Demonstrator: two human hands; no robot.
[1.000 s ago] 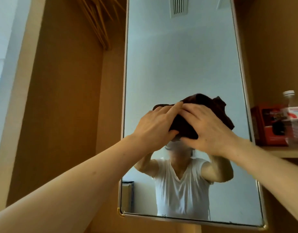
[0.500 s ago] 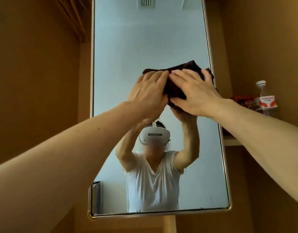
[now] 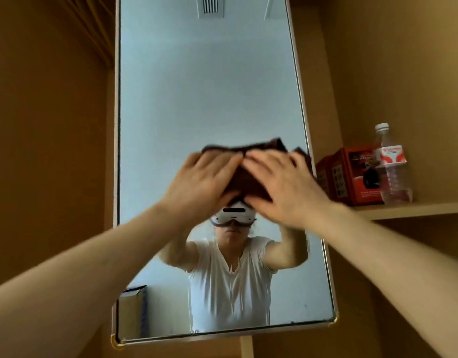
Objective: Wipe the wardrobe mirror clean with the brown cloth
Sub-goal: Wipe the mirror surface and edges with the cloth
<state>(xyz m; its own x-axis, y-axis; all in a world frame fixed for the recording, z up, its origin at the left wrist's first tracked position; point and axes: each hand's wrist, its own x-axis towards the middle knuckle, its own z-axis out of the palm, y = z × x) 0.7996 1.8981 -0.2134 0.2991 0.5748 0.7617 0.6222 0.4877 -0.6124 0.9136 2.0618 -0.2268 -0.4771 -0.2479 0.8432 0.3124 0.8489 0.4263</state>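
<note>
Pressing half-hidden brown cloth (image 3: 250, 183), against mirror (image 3: 210, 86)

On the pale wooden shelf (image 3: 416, 211) off to the right stands a red cardboard box (image 3: 355, 177). A clear plastic bottle with a white cap (image 3: 393, 177) overlaps its right side.

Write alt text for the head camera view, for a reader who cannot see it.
The left hand and right hand press a brown cloth flat against a tall wardrobe mirror near its right edge. The glass reflects the person in a white T-shirt. A red box and a clear bottle stand on a shelf beside it.
</note>
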